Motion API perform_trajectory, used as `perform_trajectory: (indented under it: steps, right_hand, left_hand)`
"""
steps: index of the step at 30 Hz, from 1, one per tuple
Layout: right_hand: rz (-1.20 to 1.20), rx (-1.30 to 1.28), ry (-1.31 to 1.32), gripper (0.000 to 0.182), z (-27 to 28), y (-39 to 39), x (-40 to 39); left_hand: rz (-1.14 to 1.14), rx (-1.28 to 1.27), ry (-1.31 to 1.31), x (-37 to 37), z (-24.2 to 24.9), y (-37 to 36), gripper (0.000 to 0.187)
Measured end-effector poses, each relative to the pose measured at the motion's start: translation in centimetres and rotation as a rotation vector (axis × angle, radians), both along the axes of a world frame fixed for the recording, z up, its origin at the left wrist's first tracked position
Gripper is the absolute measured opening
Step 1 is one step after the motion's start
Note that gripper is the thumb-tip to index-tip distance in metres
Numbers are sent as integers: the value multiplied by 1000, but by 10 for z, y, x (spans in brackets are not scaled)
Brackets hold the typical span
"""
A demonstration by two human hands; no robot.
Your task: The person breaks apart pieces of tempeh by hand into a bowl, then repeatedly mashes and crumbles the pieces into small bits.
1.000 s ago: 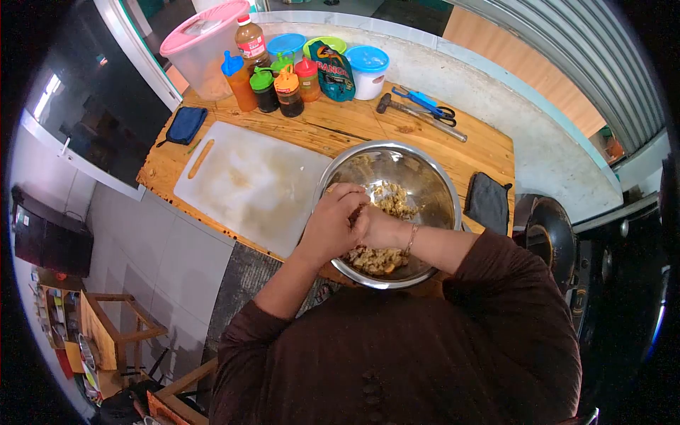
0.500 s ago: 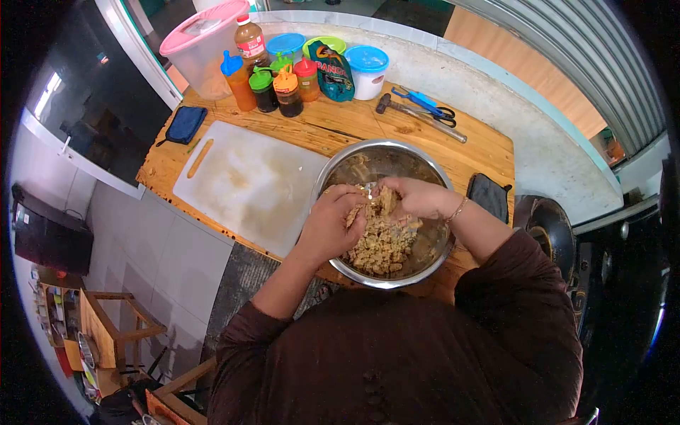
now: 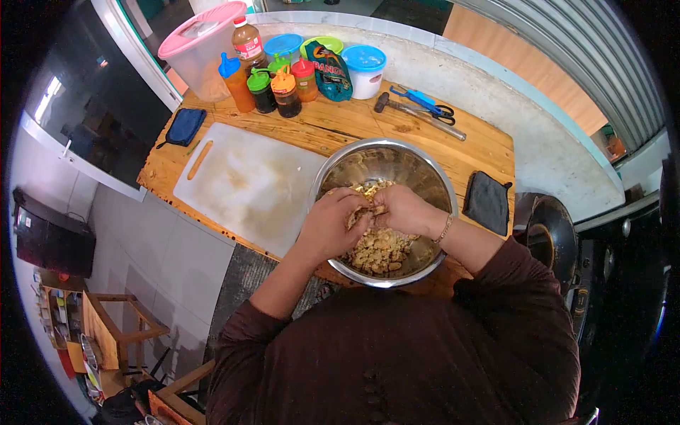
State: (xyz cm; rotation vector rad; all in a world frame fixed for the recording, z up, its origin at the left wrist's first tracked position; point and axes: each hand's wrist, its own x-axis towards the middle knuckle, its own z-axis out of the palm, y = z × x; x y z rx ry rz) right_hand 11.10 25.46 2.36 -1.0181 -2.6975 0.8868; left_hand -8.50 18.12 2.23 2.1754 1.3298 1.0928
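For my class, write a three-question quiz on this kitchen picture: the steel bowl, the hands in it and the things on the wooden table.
1. True or false: both hands are inside the round steel mixing bowl.
2. What lies straight to the left of the bowl? A) white plastic cutting board B) blue-handled scissors C) dark pot holder
3. Fill in: the left hand and right hand meet over a crumbly ____ mixture.

Key
1. True.
2. A: the white plastic cutting board lies left; the blue-handled scissors lie behind and the dark pot holder lies right.
3. Brown.
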Motion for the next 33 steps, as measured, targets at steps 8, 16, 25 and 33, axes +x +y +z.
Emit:
perform_trajectory:
  steps: [8,16,25,33]
  right_hand:
    - [-79,-102,-105,62,-22,48,4]
    - [276,-243,-219,49,-37,-2,-55]
    - [128,-75,-368,26,-43,-1,-12]
    - [63,-178,80,35,16,-8,24]
  left_hand:
    - [-5,6,-105,-1,0,4,14]
    - [70,100,-137,1,0,7,21]
    - [12,-1,-68,1,2,7,19]
    - [-62,-166,-15,0,10,2,20]
